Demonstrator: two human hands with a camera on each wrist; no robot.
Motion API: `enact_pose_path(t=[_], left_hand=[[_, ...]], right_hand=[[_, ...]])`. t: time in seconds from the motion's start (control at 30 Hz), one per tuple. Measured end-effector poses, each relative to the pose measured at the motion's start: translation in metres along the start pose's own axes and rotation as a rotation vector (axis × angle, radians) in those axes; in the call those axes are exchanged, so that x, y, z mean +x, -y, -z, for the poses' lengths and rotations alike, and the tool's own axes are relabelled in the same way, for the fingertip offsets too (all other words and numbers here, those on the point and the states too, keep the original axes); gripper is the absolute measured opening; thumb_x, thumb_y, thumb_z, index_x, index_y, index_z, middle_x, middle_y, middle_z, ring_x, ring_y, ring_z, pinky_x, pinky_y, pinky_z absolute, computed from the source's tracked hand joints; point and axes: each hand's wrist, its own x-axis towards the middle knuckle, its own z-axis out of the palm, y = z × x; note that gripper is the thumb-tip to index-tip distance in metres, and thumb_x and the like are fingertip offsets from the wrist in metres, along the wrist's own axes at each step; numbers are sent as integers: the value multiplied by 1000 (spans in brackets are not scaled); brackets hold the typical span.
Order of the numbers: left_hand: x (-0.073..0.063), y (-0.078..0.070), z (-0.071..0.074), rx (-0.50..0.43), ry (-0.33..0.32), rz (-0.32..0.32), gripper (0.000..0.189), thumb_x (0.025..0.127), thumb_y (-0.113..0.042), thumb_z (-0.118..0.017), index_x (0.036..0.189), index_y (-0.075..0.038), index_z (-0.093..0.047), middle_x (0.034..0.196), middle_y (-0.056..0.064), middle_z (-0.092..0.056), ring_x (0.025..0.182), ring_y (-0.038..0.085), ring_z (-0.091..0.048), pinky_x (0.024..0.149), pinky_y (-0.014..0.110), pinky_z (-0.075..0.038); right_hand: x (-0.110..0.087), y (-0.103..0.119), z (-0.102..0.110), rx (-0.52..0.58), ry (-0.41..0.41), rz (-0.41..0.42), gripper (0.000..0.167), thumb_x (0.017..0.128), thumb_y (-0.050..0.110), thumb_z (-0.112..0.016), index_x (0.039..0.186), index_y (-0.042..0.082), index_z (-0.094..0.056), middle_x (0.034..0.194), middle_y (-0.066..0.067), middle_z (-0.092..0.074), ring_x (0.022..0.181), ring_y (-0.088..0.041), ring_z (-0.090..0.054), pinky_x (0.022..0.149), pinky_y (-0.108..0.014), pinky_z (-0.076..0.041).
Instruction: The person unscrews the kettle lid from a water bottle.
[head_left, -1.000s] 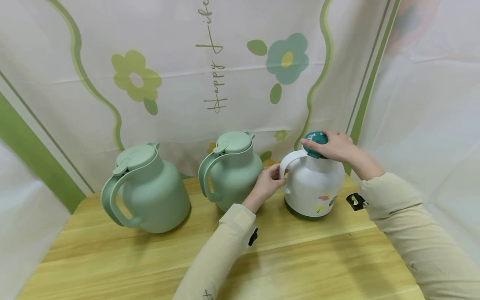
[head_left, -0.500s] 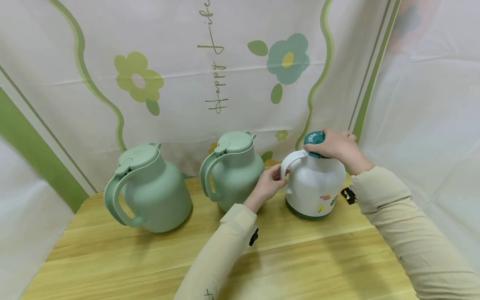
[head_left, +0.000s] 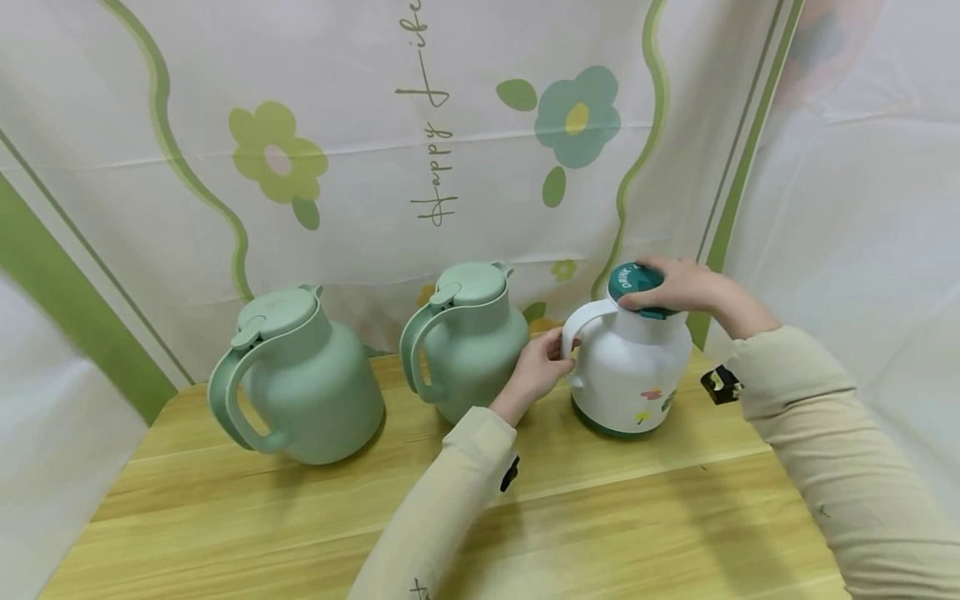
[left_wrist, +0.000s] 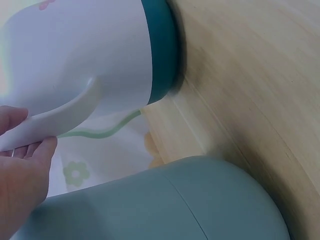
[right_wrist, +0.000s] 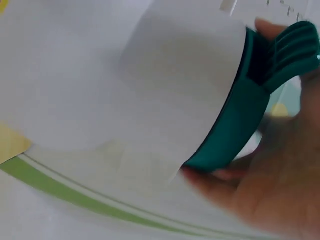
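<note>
At the right of the table stands a white thermos jug (head_left: 628, 358), upright, with a green base and small leaf decals. Its dark green lid (head_left: 630, 279) bears white lettering. My right hand (head_left: 678, 287) grips that lid from its right side, thumb in front. In the right wrist view the lid (right_wrist: 232, 122) sits on the jug's neck, with a ribbed spout piece projecting. My left hand (head_left: 536, 367) holds the jug's white handle (head_left: 581, 329), thumb and fingers around it; the left wrist view shows this handle (left_wrist: 65, 117) close up.
Two sage-green thermos jugs, one in the middle (head_left: 472, 350) and one at the left (head_left: 315, 392), stand on the wooden table (head_left: 600, 517). The middle jug is close beside my left hand. Behind hangs a white flowered cloth (head_left: 360, 208).
My right wrist swings left, then back right. The lid's front tab now sits further right, so the lid has turned on the jug. My left hand keeps its hold.
</note>
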Motion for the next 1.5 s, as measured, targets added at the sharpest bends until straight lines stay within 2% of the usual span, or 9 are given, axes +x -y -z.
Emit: enact_pose_path(t=[0.13,0.27,0.47,0.57,0.8,0.93,1.3,1.4,1.5], left_hand=[[-1,-2,0,6,-10,9,41,90,0,-59,130,-8,-57,127,10,-64,121,22,-59,92,29,-52],[-1,-4,1,2,-13,18,40,89,0,-60,128,-8,-58,125,10,-65,120,22,-60,92,30,-52],[-3,-5,1,11,-5,21,37,89,-1,-61,126,-8,-60,125,11,-65,118,22,-61,91,29,-52],[-3,-5,1,8,-6,24,38,89,-1,-61,127,-8,-59,125,10,-65,119,22,-60,91,29,-52],[-2,-4,0,7,-14,31,38,89,0,-60,126,-8,-60,123,9,-66,118,21,-61,89,29,-53],[-2,-4,0,8,-11,36,40,89,-1,-60,129,-9,-58,124,9,-66,119,21,-60,89,28,-52],[-2,-2,1,-6,-11,32,44,90,1,-58,133,-5,-55,128,12,-63,121,23,-59,93,31,-51],[-1,-1,0,-7,-9,26,43,90,1,-58,133,-6,-54,129,14,-62,122,24,-58,95,32,-51],[-1,-2,-1,1,-10,24,42,90,1,-58,132,-6,-56,128,13,-63,122,25,-58,94,32,-51]], right_hand=[[2,-14,2,57,20,101,84,88,44,-63,152,8,-21,145,-37,-20,123,-52,-33,93,-66,-38],[2,-21,0,96,38,121,83,89,43,-60,153,11,-18,147,-36,-14,124,-52,-31,93,-68,-36],[-1,-4,-10,1,-53,-14,98,89,63,-47,151,-2,-9,143,-45,-15,126,-60,-23,97,-71,-31],[-2,6,-13,-47,-110,-84,107,85,70,-46,149,-8,-11,139,-48,-18,123,-61,-22,95,-69,-31],[-6,13,-17,-75,-151,-128,107,81,73,-50,146,-7,-20,129,-46,-28,110,-54,-27,84,-60,-38],[-7,11,-17,-78,-166,-104,99,84,67,-52,146,-5,-24,125,-44,-33,104,-49,-28,78,-55,-39],[2,-7,-6,-86,-64,123,81,85,40,-58,148,0,-27,141,-39,-30,119,-52,-35,87,-63,-39],[1,-6,-7,-52,-62,111,82,87,44,-56,149,0,-23,144,-39,-24,122,-54,-33,91,-66,-39],[-1,0,-11,-48,-105,40,93,87,58,-54,149,-2,-21,145,-41,-20,125,-56,-29,94,-68,-36]])
